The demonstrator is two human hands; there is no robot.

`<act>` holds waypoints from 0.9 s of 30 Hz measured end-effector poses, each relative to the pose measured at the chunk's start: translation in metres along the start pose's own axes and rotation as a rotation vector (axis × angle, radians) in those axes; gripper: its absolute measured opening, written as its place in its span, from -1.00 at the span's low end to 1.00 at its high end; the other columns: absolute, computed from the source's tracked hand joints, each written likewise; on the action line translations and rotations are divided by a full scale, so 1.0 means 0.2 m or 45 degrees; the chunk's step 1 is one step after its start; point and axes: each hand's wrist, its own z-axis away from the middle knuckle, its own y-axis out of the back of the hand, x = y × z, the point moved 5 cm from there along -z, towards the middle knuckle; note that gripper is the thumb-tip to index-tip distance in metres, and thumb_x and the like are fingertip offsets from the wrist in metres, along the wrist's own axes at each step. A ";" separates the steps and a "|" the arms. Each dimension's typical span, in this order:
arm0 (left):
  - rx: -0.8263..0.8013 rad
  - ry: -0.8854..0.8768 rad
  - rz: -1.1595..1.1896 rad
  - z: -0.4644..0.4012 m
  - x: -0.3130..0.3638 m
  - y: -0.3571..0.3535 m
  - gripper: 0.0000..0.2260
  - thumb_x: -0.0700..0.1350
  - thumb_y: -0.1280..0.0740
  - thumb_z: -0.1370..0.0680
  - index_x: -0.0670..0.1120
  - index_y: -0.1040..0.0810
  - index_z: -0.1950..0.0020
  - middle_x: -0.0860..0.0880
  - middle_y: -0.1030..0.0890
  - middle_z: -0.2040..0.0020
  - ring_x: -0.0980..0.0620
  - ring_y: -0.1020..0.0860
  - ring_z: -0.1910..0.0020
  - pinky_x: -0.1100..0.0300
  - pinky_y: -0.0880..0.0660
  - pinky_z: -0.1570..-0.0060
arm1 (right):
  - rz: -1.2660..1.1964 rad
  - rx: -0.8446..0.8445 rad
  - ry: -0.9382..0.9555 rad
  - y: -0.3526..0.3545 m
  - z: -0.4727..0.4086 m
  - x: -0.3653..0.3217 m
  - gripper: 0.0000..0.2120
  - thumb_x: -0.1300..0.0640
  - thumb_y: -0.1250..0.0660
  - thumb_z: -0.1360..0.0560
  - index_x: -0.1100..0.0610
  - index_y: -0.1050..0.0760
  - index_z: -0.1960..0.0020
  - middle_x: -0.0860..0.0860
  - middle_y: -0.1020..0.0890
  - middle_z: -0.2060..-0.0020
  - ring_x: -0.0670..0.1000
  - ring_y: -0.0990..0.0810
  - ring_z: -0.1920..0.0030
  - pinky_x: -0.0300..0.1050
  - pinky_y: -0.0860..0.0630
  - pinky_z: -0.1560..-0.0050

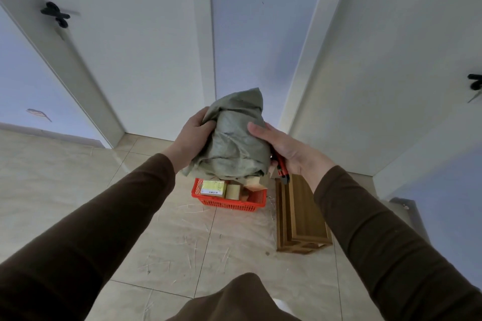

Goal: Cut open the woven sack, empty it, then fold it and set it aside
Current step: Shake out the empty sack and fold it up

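A grey-green woven sack (234,138), crumpled into a bundle, is held up in front of me above the floor. My left hand (191,138) grips its left side with the fingers curled into the cloth. On the sack's right side lies my right hand (284,148), its thumb pressing on the cloth. A red utility knife (283,169) is tucked in that hand's palm and sticks out below it. Straight below the sack, a red plastic basket (229,203) on the floor holds small cardboard boxes (214,187).
A wooden crate (300,216) stands on the tiled floor right of the basket. White doors and frames close off the far side, with black handles (56,14) at left and right. Thin scraps litter the tiles. My knee (234,300) shows at the bottom.
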 end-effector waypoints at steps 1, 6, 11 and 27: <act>0.019 -0.101 -0.104 0.01 0.03 0.00 -0.55 -0.17 -0.22 -0.63 0.25 -0.51 -0.44 0.15 -0.67 -0.24 0.21 -0.62 -0.21 0.21 -0.54 -0.28 | -0.042 0.021 -0.027 0.00 -0.01 0.02 -0.45 -0.20 -0.55 -0.46 -0.07 -0.54 -0.37 0.00 -0.80 -0.04 0.02 -0.80 0.04 -0.09 -0.71 0.18; 0.145 -0.604 -0.847 0.10 0.07 -0.05 -0.35 -0.17 -0.25 -0.69 0.16 -0.06 -0.70 -0.13 -0.48 -0.32 -0.10 -0.55 -0.19 -0.03 -0.51 -0.26 | -0.568 0.170 -0.060 0.04 -0.04 0.06 -0.43 -0.06 -0.60 -0.46 0.11 -0.59 -0.39 0.21 -0.73 -0.22 0.24 -0.75 -0.15 0.17 -0.71 -0.07; -0.183 -0.523 -0.669 0.18 -0.04 -0.12 -0.33 0.28 -0.07 -0.67 0.18 0.11 -0.72 -0.04 -0.26 -0.62 -0.01 -0.29 -0.57 -0.10 -0.24 -0.59 | -0.692 0.197 0.003 0.08 -0.07 0.05 -0.44 -0.05 -0.59 -0.48 0.12 -0.59 -0.40 0.23 -0.71 -0.27 0.30 -0.69 -0.27 0.28 -0.67 -0.19; -0.070 -0.255 -0.531 0.07 0.01 -0.08 -0.60 -0.25 -0.16 -0.67 0.03 -0.42 -0.48 -0.03 -0.49 -0.16 0.08 -0.55 -0.09 0.06 -0.58 -0.15 | -0.832 -0.147 0.168 -0.03 -0.10 0.06 -0.59 -0.05 -0.40 -0.64 0.14 -0.61 -0.41 0.18 -0.65 -0.37 0.22 -0.66 -0.33 0.23 -0.59 -0.34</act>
